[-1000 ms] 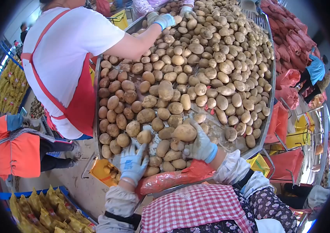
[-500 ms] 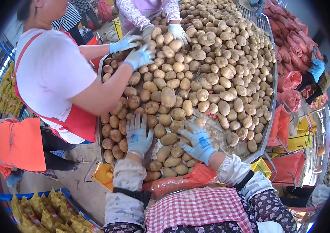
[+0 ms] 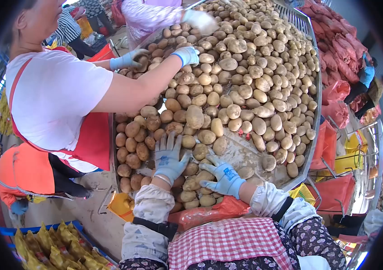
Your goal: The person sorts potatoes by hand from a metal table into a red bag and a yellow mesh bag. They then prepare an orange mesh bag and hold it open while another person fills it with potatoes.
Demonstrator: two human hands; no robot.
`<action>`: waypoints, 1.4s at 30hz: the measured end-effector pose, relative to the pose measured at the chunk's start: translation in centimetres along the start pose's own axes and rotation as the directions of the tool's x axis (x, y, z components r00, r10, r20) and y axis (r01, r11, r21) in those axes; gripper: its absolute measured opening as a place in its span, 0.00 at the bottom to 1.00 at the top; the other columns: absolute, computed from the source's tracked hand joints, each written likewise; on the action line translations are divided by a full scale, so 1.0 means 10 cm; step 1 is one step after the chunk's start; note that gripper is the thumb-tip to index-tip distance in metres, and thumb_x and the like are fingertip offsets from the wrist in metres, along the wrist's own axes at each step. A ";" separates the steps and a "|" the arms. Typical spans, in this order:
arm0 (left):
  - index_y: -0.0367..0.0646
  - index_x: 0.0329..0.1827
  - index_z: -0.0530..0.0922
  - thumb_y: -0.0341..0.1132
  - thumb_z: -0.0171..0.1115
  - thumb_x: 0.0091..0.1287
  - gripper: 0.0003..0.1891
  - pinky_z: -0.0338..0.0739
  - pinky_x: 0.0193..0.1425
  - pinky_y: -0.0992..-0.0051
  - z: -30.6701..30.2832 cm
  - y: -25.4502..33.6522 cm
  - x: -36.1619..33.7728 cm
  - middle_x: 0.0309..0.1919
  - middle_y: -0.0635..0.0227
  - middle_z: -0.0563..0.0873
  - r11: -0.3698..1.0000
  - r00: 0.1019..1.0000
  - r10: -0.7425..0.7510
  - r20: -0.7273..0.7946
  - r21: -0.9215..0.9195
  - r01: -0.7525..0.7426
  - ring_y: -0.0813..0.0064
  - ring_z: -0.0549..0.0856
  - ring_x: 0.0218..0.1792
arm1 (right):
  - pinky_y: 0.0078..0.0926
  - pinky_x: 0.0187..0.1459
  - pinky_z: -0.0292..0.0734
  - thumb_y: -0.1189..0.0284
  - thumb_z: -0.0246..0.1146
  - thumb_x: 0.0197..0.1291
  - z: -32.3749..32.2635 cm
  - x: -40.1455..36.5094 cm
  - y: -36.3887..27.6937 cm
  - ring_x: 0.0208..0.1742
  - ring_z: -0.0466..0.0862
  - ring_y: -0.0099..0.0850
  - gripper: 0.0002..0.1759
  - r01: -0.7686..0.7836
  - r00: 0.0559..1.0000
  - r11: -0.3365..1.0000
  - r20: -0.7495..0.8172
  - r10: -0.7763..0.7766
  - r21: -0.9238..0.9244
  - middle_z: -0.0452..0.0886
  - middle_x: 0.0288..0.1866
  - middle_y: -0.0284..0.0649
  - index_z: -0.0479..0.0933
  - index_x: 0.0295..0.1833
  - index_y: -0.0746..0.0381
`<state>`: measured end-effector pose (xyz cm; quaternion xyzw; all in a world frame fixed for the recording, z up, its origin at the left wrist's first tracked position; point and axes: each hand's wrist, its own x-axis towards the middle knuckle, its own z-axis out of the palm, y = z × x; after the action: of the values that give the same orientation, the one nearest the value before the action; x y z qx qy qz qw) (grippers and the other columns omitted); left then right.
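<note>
Potatoes (image 3: 241,94) lie heaped across a large metal sorting table (image 3: 241,148), whose bare, dirty surface shows near my hands. My left hand (image 3: 169,157), in a light blue and white glove, rests on potatoes at the near left with its fingers spread. To its right, my right hand (image 3: 224,176) wears the same kind of glove and touches potatoes with its fingers stretched out. Between both hands and the near edge sits a cluster of potatoes (image 3: 192,186). No potato is gripped in either hand.
A co-worker in a red apron (image 3: 93,139) reaches over the table from the left; another gloved hand (image 3: 200,21) moves at the far end. Red plastic (image 3: 209,213) covers the near edge. Filled yellow bags (image 3: 49,243) stand lower left, stacked red sacks (image 3: 335,40) at right.
My left hand has moved slightly right, and my right hand has come left and nearer to me, closer together. The co-worker at left has reached farther across the potatoes.
</note>
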<state>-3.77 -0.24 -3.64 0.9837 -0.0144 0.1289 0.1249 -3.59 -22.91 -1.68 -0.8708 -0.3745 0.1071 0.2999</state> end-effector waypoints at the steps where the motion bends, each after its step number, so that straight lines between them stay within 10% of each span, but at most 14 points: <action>1: 0.50 0.65 0.74 0.51 0.58 0.62 0.28 0.55 0.73 0.50 -0.01 -0.01 -0.06 0.69 0.53 0.68 1.000 1.000 -0.002 -0.001 -0.004 0.002 0.48 0.65 0.70 | 0.46 0.66 0.68 0.57 0.66 0.57 -0.09 0.02 0.02 0.67 0.70 0.58 0.29 -0.001 1.000 1.000 0.003 0.001 -0.004 0.64 0.71 0.59 0.75 0.62 0.58; 4: 0.55 0.67 0.72 0.53 0.58 0.62 0.30 0.55 0.72 0.47 -0.14 -0.14 -0.46 0.70 0.54 0.66 0.991 0.991 -0.106 0.085 0.096 0.098 0.47 0.64 0.70 | 0.46 0.61 0.72 0.58 0.63 0.57 -0.27 0.22 0.20 0.60 0.76 0.58 0.27 -0.089 0.926 0.996 -0.371 0.071 -0.032 0.69 0.65 0.62 0.75 0.61 0.59; 7: 0.55 0.69 0.71 0.48 0.61 0.61 0.31 0.56 0.72 0.47 -0.48 -0.10 -0.66 0.72 0.49 0.62 0.987 0.974 -0.140 0.176 0.104 0.124 0.44 0.63 0.70 | 0.46 0.61 0.72 0.58 0.64 0.56 -0.08 0.25 0.34 0.61 0.75 0.57 0.26 -0.260 0.923 0.963 -0.274 0.270 0.073 0.70 0.64 0.61 0.76 0.59 0.58; 13: 0.45 0.63 0.74 0.46 0.63 0.59 0.29 0.56 0.72 0.48 -0.64 -0.05 -0.63 0.70 0.47 0.64 0.981 0.976 -0.188 0.108 0.070 0.181 0.41 0.63 0.69 | 0.44 0.64 0.69 0.58 0.62 0.59 -0.17 0.15 0.30 0.63 0.72 0.56 0.22 0.116 0.992 0.985 -0.034 -0.121 -0.125 0.69 0.66 0.54 0.78 0.57 0.56; 16: 0.43 0.66 0.70 0.50 0.62 0.59 0.34 0.56 0.72 0.49 -0.52 0.26 -0.39 0.68 0.46 0.67 0.998 0.992 -0.069 0.105 -0.007 0.070 0.39 0.63 0.68 | 0.44 0.64 0.69 0.57 0.62 0.59 -0.38 0.54 0.39 0.62 0.74 0.53 0.20 -0.162 0.909 0.974 -0.361 0.209 0.158 0.72 0.64 0.51 0.80 0.52 0.58; 18: 0.42 0.69 0.66 0.54 0.61 0.58 0.38 0.54 0.74 0.49 -0.24 0.27 -0.40 0.66 0.47 0.69 0.999 0.991 0.044 0.126 -0.014 -0.042 0.41 0.63 0.69 | 0.43 0.62 0.70 0.57 0.62 0.59 -0.42 0.78 0.53 0.60 0.76 0.50 0.20 -0.169 0.932 0.937 -0.360 0.050 -0.306 0.74 0.62 0.50 0.80 0.52 0.59; 22: 0.45 0.71 0.66 0.56 0.59 0.60 0.38 0.48 0.76 0.47 -0.09 -0.22 -0.06 0.71 0.51 0.64 0.996 0.986 -0.078 0.146 0.049 0.072 0.46 0.59 0.73 | 0.42 0.60 0.71 0.56 0.62 0.59 -0.75 0.85 0.28 0.58 0.77 0.47 0.26 -0.173 0.973 0.935 0.093 0.211 -0.310 0.74 0.61 0.49 0.74 0.61 0.58; 26: 0.45 0.71 0.66 0.55 0.58 0.61 0.38 0.47 0.76 0.45 0.00 -0.42 0.25 0.72 0.52 0.64 0.971 0.999 -0.043 0.010 0.235 0.039 0.45 0.60 0.72 | 0.42 0.65 0.68 0.57 0.68 0.55 -0.80 1.21 0.29 0.66 0.72 0.47 0.36 0.028 0.974 0.986 -0.216 -0.064 -0.165 0.69 0.67 0.50 0.68 0.68 0.56; 31: 0.45 0.72 0.66 0.54 0.58 0.60 0.38 0.43 0.75 0.41 -0.11 -0.22 0.07 0.73 0.46 0.61 0.987 0.986 -0.127 0.108 -0.089 0.137 0.41 0.59 0.73 | 0.41 0.68 0.65 0.57 0.72 0.49 -0.51 1.61 0.37 0.68 0.70 0.48 0.42 0.068 0.998 0.949 0.028 -0.062 -0.308 0.67 0.68 0.53 0.66 0.69 0.57; 33: 0.46 0.73 0.65 0.54 0.59 0.60 0.39 0.43 0.75 0.41 -0.40 -0.03 -0.28 0.73 0.44 0.59 0.990 0.954 0.042 0.296 -0.144 0.001 0.39 0.58 0.73 | 0.41 0.65 0.69 0.59 0.73 0.49 -0.63 1.55 0.29 0.66 0.72 0.49 0.41 -0.073 0.997 0.995 -0.023 0.074 0.062 0.72 0.64 0.53 0.67 0.68 0.57; 35: 0.49 0.71 0.67 0.57 0.63 0.56 0.40 0.47 0.74 0.40 -0.50 0.08 -0.69 0.72 0.46 0.63 0.982 0.923 0.080 0.377 -0.189 -0.008 0.40 0.60 0.72 | 0.43 0.59 0.75 0.53 0.68 0.54 -0.53 1.36 0.46 0.59 0.78 0.49 0.37 -0.081 0.988 0.864 -0.075 0.136 0.497 0.78 0.58 0.50 0.69 0.66 0.57; 37: 0.50 0.71 0.67 0.57 0.64 0.54 0.41 0.46 0.75 0.41 -0.36 0.04 -0.93 0.72 0.47 0.63 0.991 0.945 0.032 0.324 -0.136 0.013 0.40 0.59 0.72 | 0.44 0.45 0.82 0.45 0.59 0.60 -0.61 1.19 0.45 0.54 0.82 0.46 0.33 -0.285 0.886 -0.359 0.387 0.256 0.889 0.81 0.54 0.48 0.72 0.61 0.59; 38: 0.51 0.71 0.67 0.56 0.65 0.53 0.41 0.46 0.76 0.42 -0.27 0.00 -0.99 0.72 0.47 0.62 0.997 0.964 -0.013 0.265 -0.073 0.034 0.40 0.58 0.72 | 0.53 0.41 0.81 0.41 0.51 0.62 -0.51 1.15 0.52 0.52 0.82 0.49 0.35 -0.230 0.919 -0.564 0.368 0.142 0.793 0.81 0.53 0.51 0.73 0.58 0.61; 42: 0.48 0.73 0.64 0.55 0.62 0.57 0.40 0.43 0.77 0.43 -0.28 -0.05 -0.53 0.74 0.48 0.59 0.999 0.974 -0.048 0.223 0.004 0.048 0.40 0.54 0.74 | 0.57 0.51 0.79 0.44 0.51 0.65 -0.44 0.96 0.44 0.53 0.81 0.52 0.34 -0.193 0.923 -0.795 0.381 0.052 0.575 0.80 0.54 0.52 0.70 0.61 0.63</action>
<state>-9.57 0.97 -2.49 0.9919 -0.0046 0.0144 0.1262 7.55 -20.37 -0.44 -0.0668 0.1367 0.4722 0.8683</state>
